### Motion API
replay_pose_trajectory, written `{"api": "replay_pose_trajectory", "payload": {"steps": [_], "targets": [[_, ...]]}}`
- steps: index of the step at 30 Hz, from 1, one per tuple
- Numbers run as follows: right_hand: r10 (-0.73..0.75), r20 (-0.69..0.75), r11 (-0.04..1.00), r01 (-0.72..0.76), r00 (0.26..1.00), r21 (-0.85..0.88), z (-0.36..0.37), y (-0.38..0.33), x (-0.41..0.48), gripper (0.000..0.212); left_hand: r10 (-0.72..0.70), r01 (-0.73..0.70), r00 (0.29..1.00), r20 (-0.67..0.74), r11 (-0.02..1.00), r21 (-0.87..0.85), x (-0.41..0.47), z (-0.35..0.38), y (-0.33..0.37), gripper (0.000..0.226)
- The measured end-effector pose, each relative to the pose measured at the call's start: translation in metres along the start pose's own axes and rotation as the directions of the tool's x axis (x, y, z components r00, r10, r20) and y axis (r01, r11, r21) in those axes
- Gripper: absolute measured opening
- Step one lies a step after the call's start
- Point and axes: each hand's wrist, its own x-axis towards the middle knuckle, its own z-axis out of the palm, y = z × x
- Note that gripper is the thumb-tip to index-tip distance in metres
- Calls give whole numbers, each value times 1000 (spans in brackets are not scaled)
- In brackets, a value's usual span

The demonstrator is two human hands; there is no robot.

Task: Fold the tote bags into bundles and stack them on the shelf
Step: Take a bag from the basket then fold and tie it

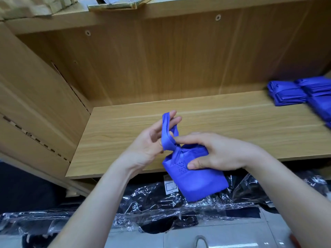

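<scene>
A blue tote bag (198, 179) folded into a compact block hangs in the air just in front of the wooden shelf (215, 126). My right hand (220, 153) grips the top of the block, thumb on its near face and index finger laid across the neck. The bag's handle strap (166, 133) runs up from the neck and loops over the fingers of my left hand (152, 142), which holds it taut. Several folded blue bundles (300, 92) lie stacked at the shelf's far right.
The shelf's back panel (161, 59) and left side wall (35, 97) enclose the board. An upper shelf carries cardboard (114, 4). Below the board lie clear plastic bags with dark goods (161, 201) on a pale floor.
</scene>
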Motion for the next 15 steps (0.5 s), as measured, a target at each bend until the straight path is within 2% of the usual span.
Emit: {"api": "replay_pose_trajectory", "payload": {"steps": [3,6,9,11,13,14,15], "targets": [[80,-34,992,-83,996,-96,7,6,4,59,-11,11,1000,-6,1000,15,0,1,-4,75],[82,-121,995,-89,989,-50,10,12,3,49,-87,82,994,-64,994,-71,-6,4,-9,63],[74,-169,996,-80,983,-32,6,15,-2,39,-186,177,982,-44,972,-154,-18,0,-18,79],[77,-169,994,-89,983,-62,1,15,-5,38,-189,173,979,-74,968,-183,-30,-4,-16,65],[85,-152,992,-98,985,-84,-3,13,-7,36,-115,87,966,-231,988,-129,-38,-8,-4,37],[85,-143,991,-99,986,-94,-5,13,-8,36,-25,8,946,-322,998,-55,-41,-10,6,29],[82,-136,990,-97,987,-107,-6,11,-8,36,118,-102,923,-366,993,62,-43,-11,17,33]]}}
